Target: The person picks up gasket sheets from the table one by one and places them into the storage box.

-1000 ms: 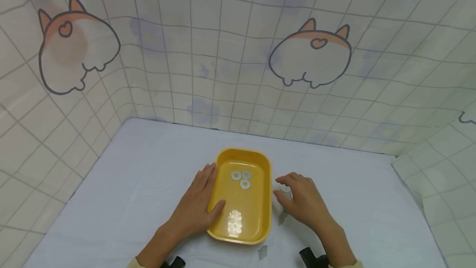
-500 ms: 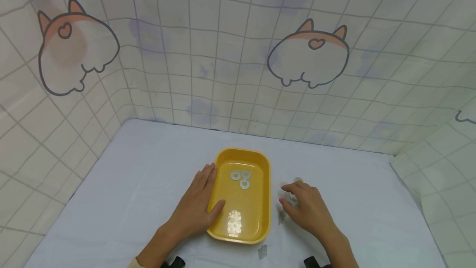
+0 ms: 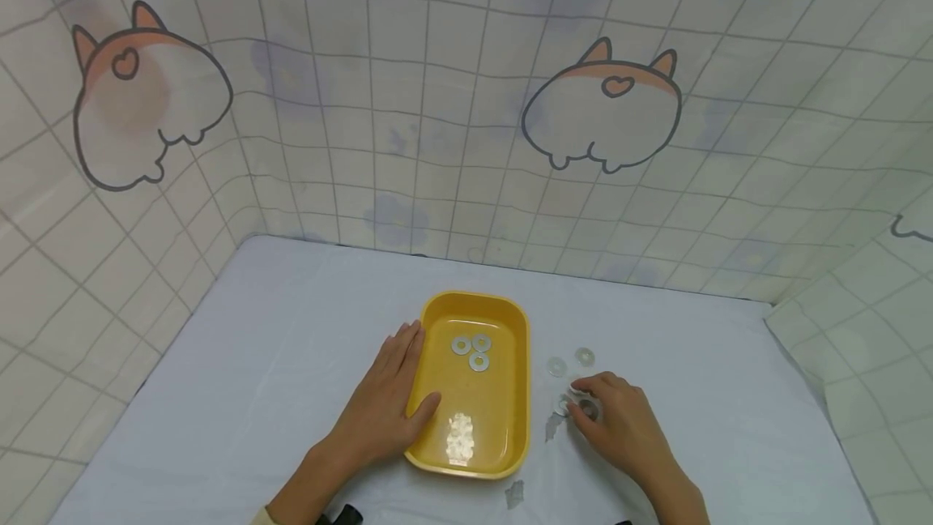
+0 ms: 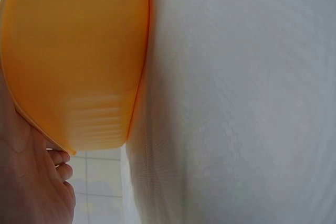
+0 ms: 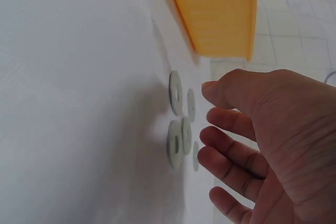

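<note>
A yellow tray (image 3: 484, 411) stands on the white cloth, with three flat metal washers (image 3: 479, 361) lying near its far end. My left hand (image 3: 382, 395) rests along the tray's left side, fingers straight and thumb over the rim. In the left wrist view, the tray's outer wall (image 4: 79, 40) is beside that palm. Right of the tray, my right hand (image 3: 619, 424) hovers over several loose washers (image 3: 557, 367), fingers bent and apart. The right wrist view shows nothing between thumb and fingers; the washers (image 5: 175, 93) lie flat on the cloth, just clear of the fingertips.
Grey patches (image 3: 514, 494) mark the cloth near the tray's front right corner. A curtain (image 3: 466, 144) with a grid and corgi pattern hangs behind the table and along both sides. A black object (image 3: 348, 514) shows at the left wrist.
My right hand has moved right and a little toward me, away from the tray's edge, uncovering washers on the cloth. The left hand and the three washers in the tray have stayed put.
</note>
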`<state>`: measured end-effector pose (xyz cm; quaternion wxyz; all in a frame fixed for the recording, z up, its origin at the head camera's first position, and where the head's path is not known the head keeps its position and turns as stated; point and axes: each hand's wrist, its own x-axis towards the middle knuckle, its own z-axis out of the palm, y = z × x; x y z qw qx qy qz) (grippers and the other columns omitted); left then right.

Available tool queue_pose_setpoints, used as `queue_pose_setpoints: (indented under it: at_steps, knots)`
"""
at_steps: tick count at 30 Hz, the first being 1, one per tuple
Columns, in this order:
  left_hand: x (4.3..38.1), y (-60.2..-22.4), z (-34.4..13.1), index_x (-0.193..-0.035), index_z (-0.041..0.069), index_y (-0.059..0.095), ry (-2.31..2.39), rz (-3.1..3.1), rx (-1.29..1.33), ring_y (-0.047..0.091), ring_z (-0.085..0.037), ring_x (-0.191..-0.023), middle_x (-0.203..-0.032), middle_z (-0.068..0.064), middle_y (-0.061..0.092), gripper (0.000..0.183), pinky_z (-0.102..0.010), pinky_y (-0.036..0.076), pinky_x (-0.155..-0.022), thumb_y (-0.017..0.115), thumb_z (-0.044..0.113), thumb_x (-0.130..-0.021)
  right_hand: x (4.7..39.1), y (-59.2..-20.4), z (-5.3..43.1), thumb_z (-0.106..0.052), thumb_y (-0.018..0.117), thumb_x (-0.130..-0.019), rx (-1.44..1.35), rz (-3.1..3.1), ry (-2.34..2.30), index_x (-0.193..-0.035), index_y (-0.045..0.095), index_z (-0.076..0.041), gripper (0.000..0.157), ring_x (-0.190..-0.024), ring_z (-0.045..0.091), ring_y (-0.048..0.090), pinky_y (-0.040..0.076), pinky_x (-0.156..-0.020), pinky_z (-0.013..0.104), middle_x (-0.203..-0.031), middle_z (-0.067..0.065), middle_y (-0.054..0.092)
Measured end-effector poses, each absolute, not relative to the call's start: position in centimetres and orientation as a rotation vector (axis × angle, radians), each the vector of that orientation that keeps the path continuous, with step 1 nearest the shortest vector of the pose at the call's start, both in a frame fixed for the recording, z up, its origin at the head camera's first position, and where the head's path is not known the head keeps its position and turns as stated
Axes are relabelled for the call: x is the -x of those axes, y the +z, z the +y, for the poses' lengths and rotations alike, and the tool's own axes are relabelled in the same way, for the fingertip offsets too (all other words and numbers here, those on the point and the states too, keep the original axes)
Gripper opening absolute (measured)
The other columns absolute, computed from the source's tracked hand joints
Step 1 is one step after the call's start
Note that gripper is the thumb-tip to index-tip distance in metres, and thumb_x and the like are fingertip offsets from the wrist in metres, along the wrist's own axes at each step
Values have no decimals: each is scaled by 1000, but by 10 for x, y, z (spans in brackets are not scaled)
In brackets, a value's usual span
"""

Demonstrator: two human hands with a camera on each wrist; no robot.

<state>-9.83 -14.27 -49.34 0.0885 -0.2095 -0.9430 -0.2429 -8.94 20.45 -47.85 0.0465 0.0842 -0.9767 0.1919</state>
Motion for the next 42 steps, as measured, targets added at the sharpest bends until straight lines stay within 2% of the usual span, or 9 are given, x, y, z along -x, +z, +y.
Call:
queue_pose_setpoints:
  at_steps: [5, 9, 13, 22, 25, 30, 33, 37, 42]
  knots:
    - [98, -492, -142, -167, -3, 22, -723, -2801, 625, 27, -36, -164, -175, -18, 26, 89, -26, 0, -138, 65, 38, -100, 83, -483, 211, -18, 86, -85, -248, -2966, 603, -108, 80, -13, 24, -100, 25, 72, 61, -91, 51, -107, 5, 76]
    - [98, -493, -143, -167, -2, 21, -717, -2809, 627, 26, -35, -164, -176, -17, 25, 89, -22, -4, -136, 66, 37, -101, 82, -488, 215, -17, 86, -85, -233, -2970, 587, -107, 80, -13, 24, -99, 22, 71, 60, -89, 50, -105, 4, 76]
    - [98, -494, -143, -168, 0, 18, -727, -2830, 623, 23, -33, -165, -177, -16, 23, 90, -18, -9, -134, 65, 37, -101, 81, -490, 216, -17, 85, -85, -181, -3010, 576, -108, 79, -12, 24, -99, 23, 69, 60, -90, 52, -107, 5, 75]
    - [98, -494, -143, -167, -3, 22, -732, -2788, 629, 27, -36, -164, -175, -18, 26, 89, -20, -7, -135, 66, 37, -100, 84, -485, 219, -19, 83, -88, -105, -3124, 630, -112, 78, -11, 25, -101, 24, 71, 60, -94, 53, -110, 7, 76]
    - [98, -493, -143, -167, -2, 22, -729, -2801, 623, 26, -35, -164, -176, -18, 25, 89, -23, -4, -137, 65, 38, -100, 87, -484, 220, -19, 84, -88, -87, -3156, 648, -111, 77, -9, 26, -100, 23, 71, 61, -95, 52, -107, 6, 76]
    - [98, -492, -143, -167, -2, 21, -719, -2817, 615, 25, -34, -165, -176, -17, 24, 89, -37, 11, -138, 64, 39, -101, 90, -486, 221, -22, 85, -87, -61, -3190, 599, -111, 76, -8, 29, -95, 19, 67, 61, -96, 52, -105, 5, 75]
    - [98, -493, -143, -167, -2, 22, -715, -2818, 615, 25, -35, -165, -176, -17, 24, 89, -41, 14, -137, 64, 40, -101, 91, -488, 221, -24, 85, -87, -67, -3198, 549, -110, 76, -10, 29, -94, 19, 65, 57, -100, 55, -106, 5, 75]
    - [98, -493, -143, -167, -2, 22, -715, -2811, 617, 26, -35, -164, -176, -16, 24, 89, -35, 9, -138, 64, 39, -100, 91, -484, 218, -25, 85, -87, -117, -3190, 460, -107, 76, -11, 26, -95, 21, 68, 53, -103, 59, -102, 2, 77]
    - [98, -493, -143, -167, -2, 22, -719, -2804, 627, 26, -35, -164, -176, -16, 24, 89, -23, -4, -137, 65, 38, -100, 87, -478, 215, -23, 83, -85, -227, -3123, 345, -98, 77, -12, 18, -94, 24, 73, 54, -99, 57, -93, 1, 76]
